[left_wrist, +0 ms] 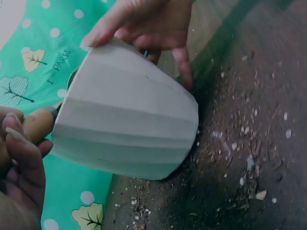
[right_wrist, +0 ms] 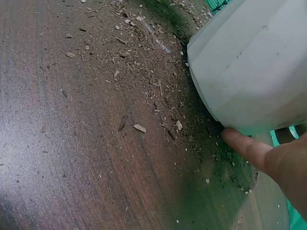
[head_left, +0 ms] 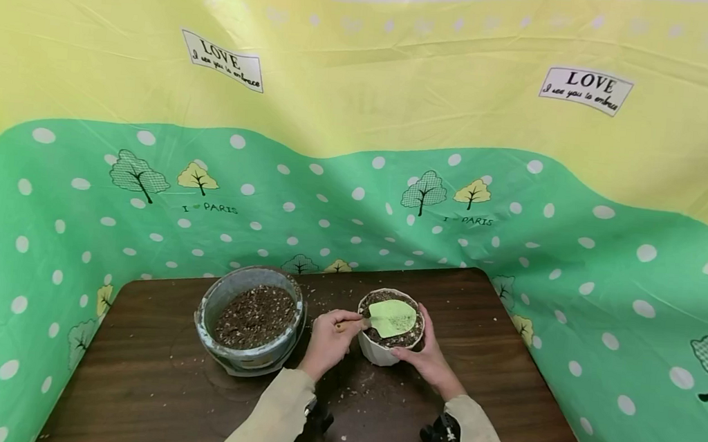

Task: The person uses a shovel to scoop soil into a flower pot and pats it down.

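In the head view my left hand (head_left: 328, 344) grips a small trowel by its wooden handle (left_wrist: 39, 124). The trowel's light green blade (head_left: 393, 318), specked with soil, lies flat over the dark soil (head_left: 379, 298) in a white flower pot (head_left: 381, 353). On the pot's right side, my right hand (head_left: 429, 357) holds it, thumb at the front and fingers round the far side. The left wrist view shows the pot's faceted wall (left_wrist: 124, 105) close up. One right-hand finger (right_wrist: 247, 146) touches the pot low down in the right wrist view.
Left of the white pot stands a larger grey-blue pot (head_left: 205, 320) on a saucer, partly filled with soil. Spilled soil crumbs (right_wrist: 139, 72) and chips litter the brown wooden table (head_left: 148, 371). A green and yellow printed cloth (head_left: 331, 198) hangs behind and beside the table.
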